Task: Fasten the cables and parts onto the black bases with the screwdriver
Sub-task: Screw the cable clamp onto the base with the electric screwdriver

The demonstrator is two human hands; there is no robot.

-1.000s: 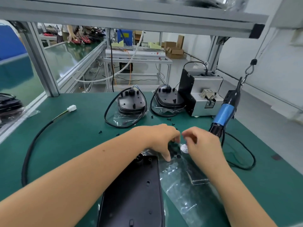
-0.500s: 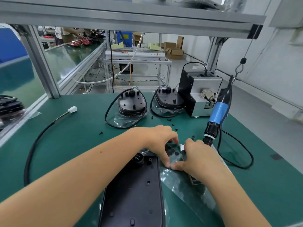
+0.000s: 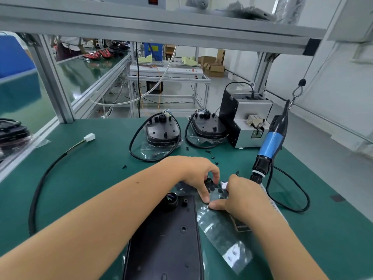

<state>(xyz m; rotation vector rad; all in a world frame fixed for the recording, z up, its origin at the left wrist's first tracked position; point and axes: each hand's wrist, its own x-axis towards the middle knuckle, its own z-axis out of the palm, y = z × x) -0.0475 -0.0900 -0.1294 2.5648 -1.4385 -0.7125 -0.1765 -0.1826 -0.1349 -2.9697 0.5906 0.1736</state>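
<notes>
Green counter, carrying all parts. Nearest black base at front centre, flat, with cable gland at its far end. Two further black bases at rear centre, each ringed by a black cable. Screwdriver, blue-bodied, hanging tip-down at right, just beyond the right hand. Clear plastic bag beside the nearest base. Left hand and right hand, each grip narrow, pinching the bag's far end. Loose black screws scattered behind the hands.

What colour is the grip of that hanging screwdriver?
Bright blue, with black ends, on the screwdriver; the head view shows it.
</notes>
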